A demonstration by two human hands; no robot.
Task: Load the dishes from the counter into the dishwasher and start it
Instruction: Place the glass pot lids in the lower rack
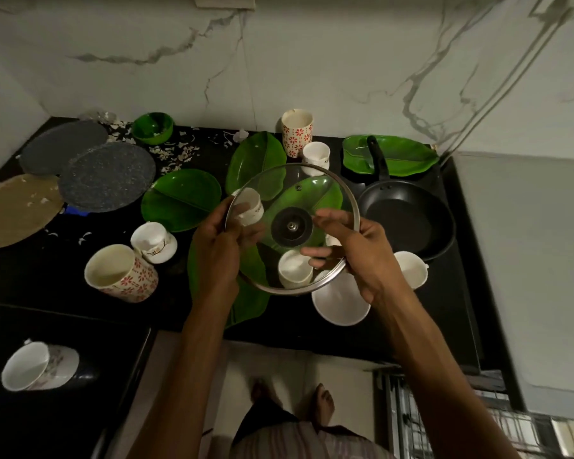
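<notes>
At the centre of the head view, a glass lid (292, 228) is gripped by its metal rim between both hands, the left hand (217, 248) and the right hand (362, 256), above the black bench (63, 266). Green leaf-shaped plates (181, 200), white cups (153, 242) and a black frying pan (408, 220) are spread below it.

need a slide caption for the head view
Both hands hold a glass lid by its rim above a black counter crowded with green plates, mugs and a frying pan.

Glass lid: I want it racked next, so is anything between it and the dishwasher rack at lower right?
Nothing visible. Both hands, left hand and right hand, hold the glass lid above the counter; the rack lies beyond the counter edge.
</notes>
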